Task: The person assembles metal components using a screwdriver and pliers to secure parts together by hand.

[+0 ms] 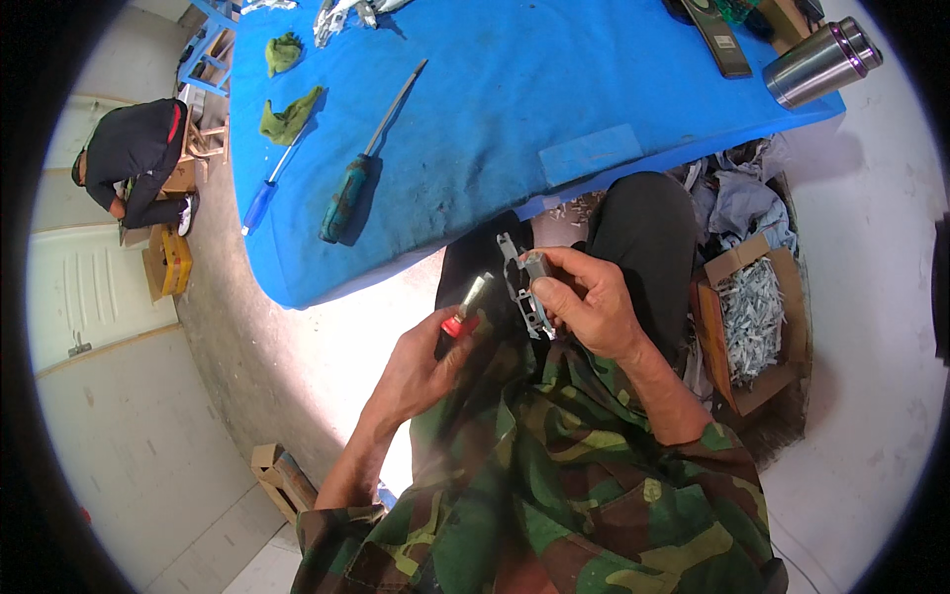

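hands are both closed: our left hand (421,361) grips a red-tipped tool (465,309), our right hand (589,297) a metal bracket (522,287), below the blue table's (495,119) near edge.

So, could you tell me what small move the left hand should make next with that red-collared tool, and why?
Probably bring the tool's tip rightward to the grey metal part. The left hand holds the tool just short of it, while the right hand pinches the part steady, facing the tip.
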### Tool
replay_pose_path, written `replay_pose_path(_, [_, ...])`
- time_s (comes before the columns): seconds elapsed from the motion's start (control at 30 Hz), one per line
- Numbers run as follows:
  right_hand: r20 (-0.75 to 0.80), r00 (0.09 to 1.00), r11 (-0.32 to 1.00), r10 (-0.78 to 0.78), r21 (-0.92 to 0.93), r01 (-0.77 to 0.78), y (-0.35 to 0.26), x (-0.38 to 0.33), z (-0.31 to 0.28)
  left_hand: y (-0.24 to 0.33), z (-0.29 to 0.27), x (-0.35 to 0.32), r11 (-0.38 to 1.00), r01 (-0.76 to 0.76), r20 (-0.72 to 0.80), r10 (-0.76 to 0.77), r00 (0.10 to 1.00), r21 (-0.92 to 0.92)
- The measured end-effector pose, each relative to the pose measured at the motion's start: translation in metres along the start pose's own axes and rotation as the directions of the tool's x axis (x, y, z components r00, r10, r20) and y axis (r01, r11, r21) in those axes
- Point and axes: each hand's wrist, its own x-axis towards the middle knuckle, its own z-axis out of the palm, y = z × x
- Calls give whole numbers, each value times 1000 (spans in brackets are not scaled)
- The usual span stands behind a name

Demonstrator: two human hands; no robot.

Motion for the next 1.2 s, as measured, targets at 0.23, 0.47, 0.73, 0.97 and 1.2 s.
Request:
replay_pose_path(0.23, [26, 990, 973, -137, -185, 140, 3, 2, 6, 10, 3, 5, 979, -99, -98, 118, 988, 175])
replay_pose_path(0.47, [85, 995, 995, 49, 83, -56, 1, 3, 1, 15, 1, 9, 958, -153, -129, 189, 974, 244])
replay_pose_path(0.73, [-2, 993, 914, 120, 391, -110, 16, 7, -1, 11, 4, 11, 929, -147, -142, 205, 968, 340])
replay_pose_path(0.97, [-10, 996, 907, 89, 415, -77, 31, 12, -9, 13, 2, 5, 941, -102, -187, 170, 968, 324])
replay_pose_path(1.2, [17, 983, 772, 183, 617, -154, 26, 14, -8, -3, 10, 7, 919, -124, -174, 201, 964, 374])
